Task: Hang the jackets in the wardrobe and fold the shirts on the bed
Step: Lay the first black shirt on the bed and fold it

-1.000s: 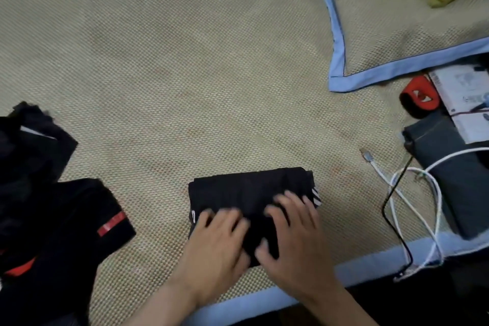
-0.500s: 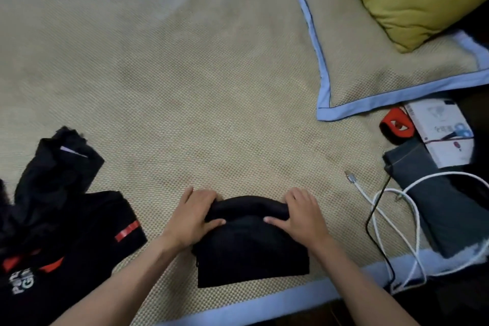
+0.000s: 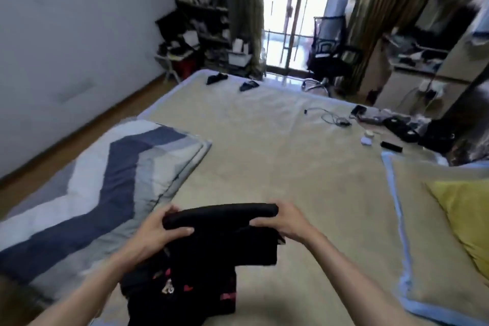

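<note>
The folded shirt (image 3: 222,230) is plain black, and the black garment (image 3: 182,291) below it carries red and white print. The woven bed mat (image 3: 277,156) is tan, the folded quilt (image 3: 105,182) zigzags navy, grey and white, and the cushion (image 3: 468,209) is mustard yellow.

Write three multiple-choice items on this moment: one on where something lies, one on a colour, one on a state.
1. Where is the striped quilt?
A. left side of the bed
B. on the floor
C. on the chair

2. What colour is the pillow at right?
A. red
B. yellow
C. white

3. How is the folded black shirt held?
A. lying untouched
B. one hand
C. both hands

Key: 1 A, it lies folded at the bed's left. 2 B, yellow fabric shows. 3 C, left hand and right hand grip its ends.
</note>
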Tool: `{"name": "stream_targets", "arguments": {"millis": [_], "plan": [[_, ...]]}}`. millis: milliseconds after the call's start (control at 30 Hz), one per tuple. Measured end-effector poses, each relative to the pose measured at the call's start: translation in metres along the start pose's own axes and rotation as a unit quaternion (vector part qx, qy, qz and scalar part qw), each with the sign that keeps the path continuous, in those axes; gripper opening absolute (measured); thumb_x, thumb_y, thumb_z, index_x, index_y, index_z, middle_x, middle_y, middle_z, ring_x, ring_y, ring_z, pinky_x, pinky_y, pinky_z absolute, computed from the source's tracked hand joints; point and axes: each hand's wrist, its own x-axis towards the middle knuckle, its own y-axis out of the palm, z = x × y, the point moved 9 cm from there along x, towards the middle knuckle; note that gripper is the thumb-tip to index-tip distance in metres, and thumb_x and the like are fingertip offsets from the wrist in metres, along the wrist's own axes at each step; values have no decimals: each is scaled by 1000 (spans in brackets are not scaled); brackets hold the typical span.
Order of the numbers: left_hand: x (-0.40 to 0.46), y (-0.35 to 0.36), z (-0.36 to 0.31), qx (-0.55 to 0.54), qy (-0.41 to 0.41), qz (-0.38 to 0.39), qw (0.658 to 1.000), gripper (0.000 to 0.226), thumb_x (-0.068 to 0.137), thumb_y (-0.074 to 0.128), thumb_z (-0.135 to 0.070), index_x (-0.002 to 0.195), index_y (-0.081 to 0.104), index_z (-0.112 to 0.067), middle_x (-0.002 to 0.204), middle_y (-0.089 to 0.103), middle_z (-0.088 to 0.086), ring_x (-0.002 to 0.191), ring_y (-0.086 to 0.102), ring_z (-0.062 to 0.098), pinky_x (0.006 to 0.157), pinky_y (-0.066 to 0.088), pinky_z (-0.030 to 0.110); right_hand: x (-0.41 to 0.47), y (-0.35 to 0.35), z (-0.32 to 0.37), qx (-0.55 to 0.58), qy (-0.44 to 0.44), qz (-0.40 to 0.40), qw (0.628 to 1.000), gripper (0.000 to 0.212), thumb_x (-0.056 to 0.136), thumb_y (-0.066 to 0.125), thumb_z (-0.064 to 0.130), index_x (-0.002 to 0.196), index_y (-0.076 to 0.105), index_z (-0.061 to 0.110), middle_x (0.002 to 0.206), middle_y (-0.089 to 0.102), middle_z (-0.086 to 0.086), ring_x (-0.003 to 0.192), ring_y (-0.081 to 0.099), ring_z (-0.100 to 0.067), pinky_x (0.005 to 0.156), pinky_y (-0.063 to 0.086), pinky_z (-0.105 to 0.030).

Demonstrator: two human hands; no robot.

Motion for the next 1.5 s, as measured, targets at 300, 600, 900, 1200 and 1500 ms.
{"name": "stream_targets", "arguments": {"millis": [300, 600, 900, 1200, 1500], "plan": [[-187, -357, 6, -107, -11, -330, 938, 53, 60, 95, -41, 100, 73, -14, 87, 78, -2, 79, 71, 7, 73, 55, 22, 0, 157, 390, 104, -270, 128, 949, 17, 82, 85, 18, 90, 75, 7, 50, 64, 11, 40, 56, 2, 40, 36, -8], [-509, -491, 99, -131, -99, -594, 787, 35, 71, 90, -33, 97, 74, -17, 96, 77, 7, 91, 75, 23, 77, 58, 35, -119, 464, 613, 78, -380, 394, 833, 16, 78, 85, 14, 92, 78, 8, 85, 80, -5, 75, 75, -15, 62, 55, -21], [-796, -463, 122, -106, -199, -817, 531, 35, 71, 89, -26, 101, 74, -15, 96, 78, 6, 92, 74, 20, 75, 55, 31, -351, 737, 708, -6, -452, 632, 630, 22, 80, 84, 13, 93, 73, 0, 68, 75, 3, 56, 70, -4, 45, 46, -14], [-938, -343, 51, -27, -308, -924, 225, 35, 69, 91, -29, 97, 74, -18, 95, 78, 8, 88, 75, 23, 82, 57, 52, -601, 837, 688, -58, -494, 792, 354, 17, 79, 82, 5, 95, 76, 8, 84, 80, 1, 77, 77, -12, 58, 55, -15], [-973, -175, -59, 63, -330, -938, -87, 43, 73, 88, -11, 110, 65, -10, 98, 76, 3, 87, 71, 9, 81, 56, 21, -797, 793, 565, -41, -546, 825, 142, 24, 77, 87, 33, 95, 74, 23, 84, 77, 5, 72, 72, -3, 63, 54, -18]]}}
